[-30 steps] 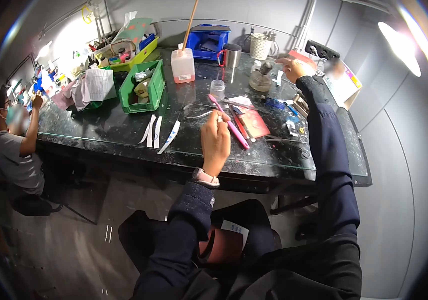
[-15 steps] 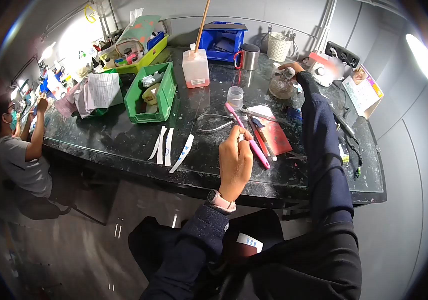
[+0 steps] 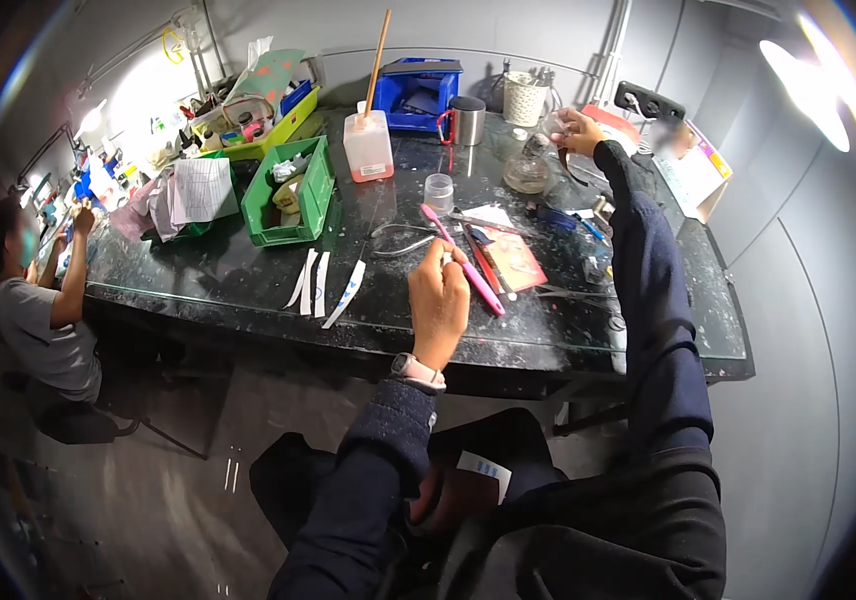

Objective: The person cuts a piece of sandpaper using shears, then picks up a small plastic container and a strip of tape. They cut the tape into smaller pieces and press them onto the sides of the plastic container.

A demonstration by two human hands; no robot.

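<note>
My left hand (image 3: pixel 438 305) is closed in a pinch above the front of the bench, on a small whitish piece that I cannot make out. Just beside it lies a pink toothbrush-like handle (image 3: pixel 478 282). At the back right, my right hand (image 3: pixel 581 132) pinches what looks like a clear glass cap (image 3: pixel 554 122). Below and left of that hand stands a squat glass burner jar (image 3: pixel 526 174), its neck apart from the fingers. Pliers (image 3: pixel 400 238), a small clear cup (image 3: pixel 439 192) and a red-and-white card (image 3: pixel 516 262) lie around my left hand.
A green bin (image 3: pixel 323 190), a bottle of pink liquid (image 3: pixel 368 150) with a wooden stick, a blue bin (image 3: pixel 443 115) and a steel mug (image 3: pixel 468 122) stand behind. Paper strips (image 3: pixel 346 295) lie near the front edge. A masked person (image 3: pixel 43 310) sits at the left.
My right hand has lifted off the glass jar's top, taking the clear cap up and slightly right. My left hand keeps its pinch; the whole view has shifted a little.
</note>
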